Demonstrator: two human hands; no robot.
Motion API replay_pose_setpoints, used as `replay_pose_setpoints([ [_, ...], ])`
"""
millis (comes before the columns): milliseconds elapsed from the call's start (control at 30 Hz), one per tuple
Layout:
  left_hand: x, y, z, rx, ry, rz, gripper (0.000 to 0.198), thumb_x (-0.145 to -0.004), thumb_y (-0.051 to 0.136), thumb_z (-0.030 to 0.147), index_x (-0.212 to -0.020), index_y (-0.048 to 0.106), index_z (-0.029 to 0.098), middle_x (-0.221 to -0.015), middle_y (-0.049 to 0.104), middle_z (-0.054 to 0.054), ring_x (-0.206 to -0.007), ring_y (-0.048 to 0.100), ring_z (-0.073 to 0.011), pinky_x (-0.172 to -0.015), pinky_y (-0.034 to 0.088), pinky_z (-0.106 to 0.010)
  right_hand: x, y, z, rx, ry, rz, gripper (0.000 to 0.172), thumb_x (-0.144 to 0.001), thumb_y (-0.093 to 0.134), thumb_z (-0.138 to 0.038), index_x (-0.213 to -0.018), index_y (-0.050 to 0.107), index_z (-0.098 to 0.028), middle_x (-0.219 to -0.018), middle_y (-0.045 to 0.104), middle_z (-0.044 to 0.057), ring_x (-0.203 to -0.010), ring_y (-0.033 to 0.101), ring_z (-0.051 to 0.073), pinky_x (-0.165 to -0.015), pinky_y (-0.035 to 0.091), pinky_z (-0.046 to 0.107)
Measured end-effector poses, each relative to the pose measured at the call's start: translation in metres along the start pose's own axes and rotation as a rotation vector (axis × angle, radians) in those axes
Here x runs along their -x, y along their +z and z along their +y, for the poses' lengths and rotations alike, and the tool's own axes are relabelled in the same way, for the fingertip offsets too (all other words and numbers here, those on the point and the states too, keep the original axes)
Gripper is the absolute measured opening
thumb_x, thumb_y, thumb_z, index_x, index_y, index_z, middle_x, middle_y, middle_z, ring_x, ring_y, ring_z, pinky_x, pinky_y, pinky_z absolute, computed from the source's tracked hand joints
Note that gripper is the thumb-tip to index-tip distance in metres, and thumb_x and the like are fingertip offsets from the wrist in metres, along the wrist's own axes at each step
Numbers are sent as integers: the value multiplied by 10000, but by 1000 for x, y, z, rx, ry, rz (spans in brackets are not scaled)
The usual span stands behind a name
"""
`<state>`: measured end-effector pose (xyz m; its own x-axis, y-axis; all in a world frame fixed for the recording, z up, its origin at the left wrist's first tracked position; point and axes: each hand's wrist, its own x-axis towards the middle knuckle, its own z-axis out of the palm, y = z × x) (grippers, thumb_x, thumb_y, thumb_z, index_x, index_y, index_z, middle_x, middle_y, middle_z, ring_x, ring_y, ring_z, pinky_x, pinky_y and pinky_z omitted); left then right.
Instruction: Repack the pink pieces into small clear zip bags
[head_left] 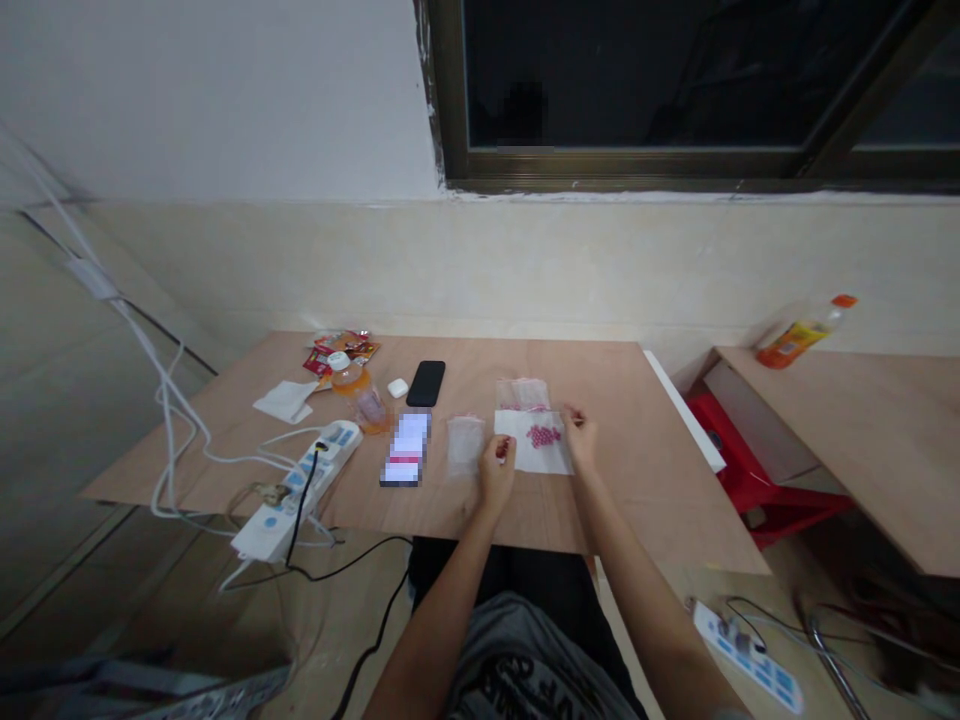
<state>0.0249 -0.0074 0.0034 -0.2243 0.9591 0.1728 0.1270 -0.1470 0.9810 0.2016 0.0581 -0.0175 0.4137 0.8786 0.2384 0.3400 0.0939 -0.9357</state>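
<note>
A white paper sheet (529, 458) lies on the table with a cluster of small pink-red beads (544, 436) on it. My left hand (496, 472) is closed at the sheet's left edge. Dark red shows at its fingertips, too small to make out. At the right edge, my right hand (581, 438) has its fingers pinched together; what they hold, if anything, is unclear. Behind the sheet lies a clear plastic bag (523, 393) with some pink-red in its lower part. Another small clear bag (466, 444) lies left of my left hand.
Left of the bags are a lit phone (406, 448), a dark phone (427, 383), a white case (397, 388), an orange drink bottle (361, 392), snack packets (319, 362), tissue (286, 402) and a power strip (300, 492) with cables. Another bottle (799, 340) stands on the right table.
</note>
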Motion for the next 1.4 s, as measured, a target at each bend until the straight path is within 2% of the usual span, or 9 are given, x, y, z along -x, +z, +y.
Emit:
replay_pose_setpoints([
  [67, 0, 1, -1, 0, 5, 11, 228, -834, 556, 394, -847, 631, 179, -795, 643, -43, -741, 581, -166, -676, 429, -260, 26, -7, -2, 19, 56, 97, 460, -781, 520, -484, -982, 661, -95, -752, 657, 89, -605, 568, 184, -561, 441, 286],
  [200, 1, 2, -3, -19, 21, 21, 217, -844, 544, 384, -849, 626, 184, -794, 638, -38, -747, 583, -165, -697, 440, -266, 61, -13, -9, 86, 8, 90, 404, -801, 518, -454, -960, 678, -118, -762, 669, 83, -618, 550, 183, -600, 436, 289],
  [300, 0, 0, -3, -44, 30, 40, 206, -852, 532, 374, -854, 621, 187, -807, 641, -40, -758, 590, -167, -727, 452, -277, 67, -14, -13, 153, -39, 46, 375, -822, 503, -429, -974, 685, -139, -818, 684, 86, -638, 550, 183, -621, 432, 291],
  [400, -7, -8, 2, -131, 52, 133, 197, -845, 541, 367, -912, 609, 196, -861, 646, -55, -804, 597, -182, -784, 455, -310, 67, -14, -14, 198, -88, 16, 368, -835, 494, -412, -1008, 690, -153, -822, 687, 74, -641, 552, 178, -629, 424, 284],
  [500, -19, -21, 11, -374, 74, 311, 300, -818, 575, 386, -1059, 567, 206, -1080, 620, -104, -1059, 546, -250, -957, 379, -400, 67, -15, -13, 239, -124, 21, 387, -841, 482, -428, -991, 701, -147, -775, 683, 69, -625, 546, 177, -617, 412, 279],
  [567, -28, -27, 17, -561, 14, 364, 460, -780, 610, 436, -1165, 511, 204, -1185, 573, -131, -1162, 478, -304, -998, 325, -462, 67, -15, -14, 264, -139, 22, 401, -844, 470, -434, -982, 705, -140, -748, 677, 66, -616, 539, 175, -614, 402, 276],
  [700, -40, -32, 18, -811, -88, 317, 683, -732, 624, 536, -1291, 405, 211, -1292, 497, -149, -1230, 410, -345, -1011, 289, -496, 67, -15, -18, 339, -118, 24, 369, -837, 468, -395, -949, 711, -141, -743, 671, 58, -641, 541, 168, -640, 379, 269],
  [833, -43, -31, 11, -906, -115, 271, 710, -742, 585, 569, -1316, 377, 205, -1312, 482, -156, -1221, 412, -348, -995, 303, -482, 66, -14, -21, 407, -104, -18, 348, -829, 462, -372, -935, 707, -149, -769, 678, 58, -681, 551, 173, -682, 361, 274],
  [1400, -40, -32, -2, -897, -49, 251, 679, -771, 568, 519, -1330, 367, 189, -1275, 522, -164, -1195, 443, -339, -989, 294, -474, 68, -13, -26, 634, -82, -79, 255, -826, 500, -325, -952, 689, -209, -847, 668, 33, -863, 552, 203, -746, 256, 290],
])
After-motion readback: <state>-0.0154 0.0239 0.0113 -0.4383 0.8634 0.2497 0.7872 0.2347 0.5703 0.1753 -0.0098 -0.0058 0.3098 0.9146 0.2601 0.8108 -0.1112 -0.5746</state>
